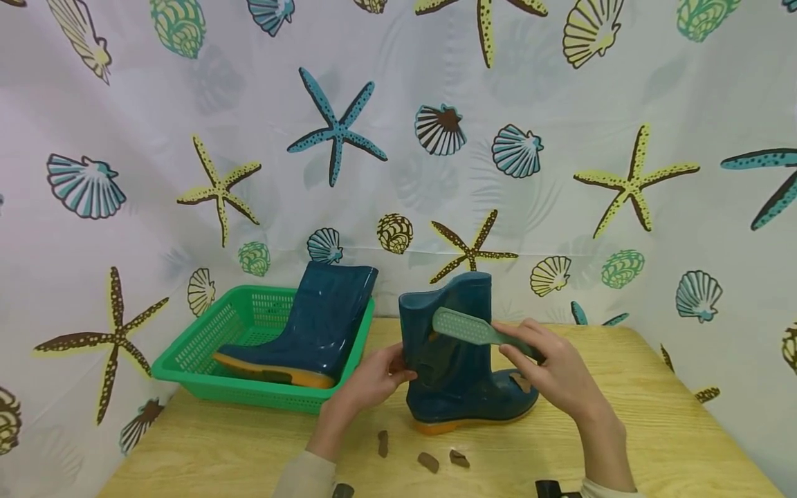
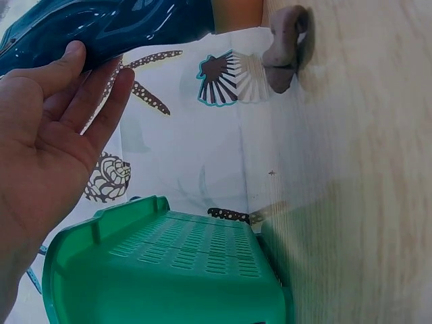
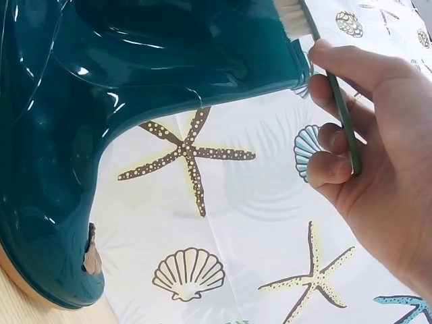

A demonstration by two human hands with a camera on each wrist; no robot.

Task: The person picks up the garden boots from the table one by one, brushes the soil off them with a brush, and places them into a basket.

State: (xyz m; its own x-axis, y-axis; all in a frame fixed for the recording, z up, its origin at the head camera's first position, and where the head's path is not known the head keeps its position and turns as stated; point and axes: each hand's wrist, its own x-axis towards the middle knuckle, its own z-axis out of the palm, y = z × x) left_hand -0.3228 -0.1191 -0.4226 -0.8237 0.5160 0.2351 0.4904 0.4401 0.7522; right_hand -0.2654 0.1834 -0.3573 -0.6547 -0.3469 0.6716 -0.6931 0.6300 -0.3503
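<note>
A dark blue rubber boot (image 1: 461, 377) with an orange sole stands upright on the wooden table, toe to the right. My left hand (image 1: 376, 377) holds its shaft from the left, thumb on the near side; the left wrist view shows the thumb tip (image 2: 74, 50) against the glossy rubber. In my right hand (image 1: 551, 360) is the handle of a green scrub brush (image 1: 463, 326), its head at the upper shaft. White bristles (image 3: 293, 17) face the boot in the right wrist view. A brown clump (image 1: 519, 382) sticks to the toe; another brown spot lies beside the brush head.
To the left, a green plastic basket (image 1: 187, 384) holds a second blue boot (image 1: 324, 325), leaning inside it. Three brown pieces, one of them a curved lump (image 1: 382, 443), lie on the table (image 1: 660, 429) before the standing boot. A patterned curtain (image 1: 398, 69) hangs behind.
</note>
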